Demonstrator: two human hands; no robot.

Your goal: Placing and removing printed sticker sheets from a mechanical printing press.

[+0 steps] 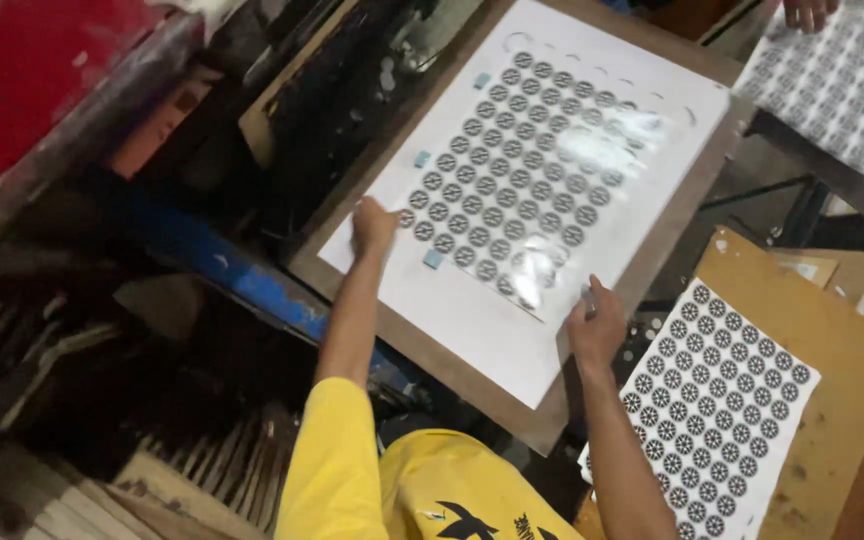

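A large white sheet (pixel 472 320) lies on a brown board (pixel 422 350), with a glossy clear film (pixel 532 180) printed with rows of round black-and-white patterns on top. My left hand (pixel 372 226) presses on the film's left corner, near a small blue tab (pixel 433 259). My right hand (pixel 597 325) rests flat at the film's lower right edge, fingers on the sheet. Both arms come from yellow sleeves at the bottom.
A stack of printed sheets (pixel 717 410) with the same round patterns lies on a tan board (pixel 842 340) at right. Another patterned sheet (pixel 842 80) sits top right, with another person's hand (pixel 810 12) on it. A blue and red machine frame (pixel 242 275) stands at left.
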